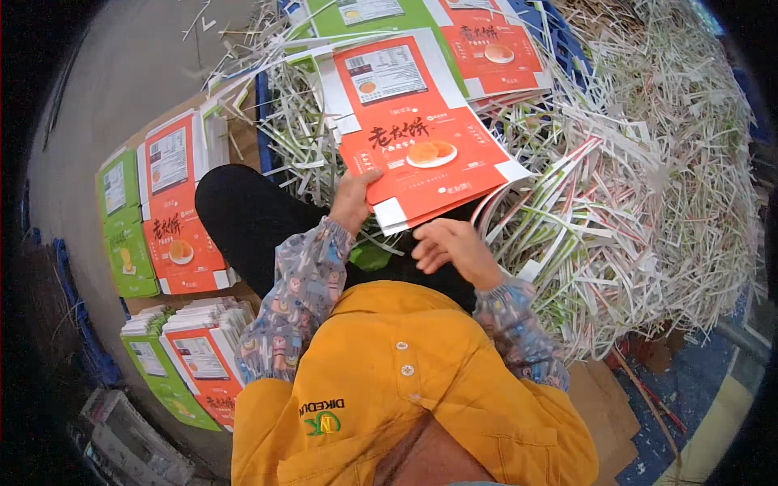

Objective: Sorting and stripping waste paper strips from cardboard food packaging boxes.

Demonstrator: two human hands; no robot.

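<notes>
I see grey concrete floor (138, 73) w/ flat carton stacks (174, 206) on cardboard at left, big heap of paper strips (648, 186) at right.

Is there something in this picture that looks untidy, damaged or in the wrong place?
Yes. A big heap of paper strips spills loosely across the area right of the orange carton blank, which the left hand grips. The right hand hovers beneath it. The flat stacks on the left lie tidy.
</notes>
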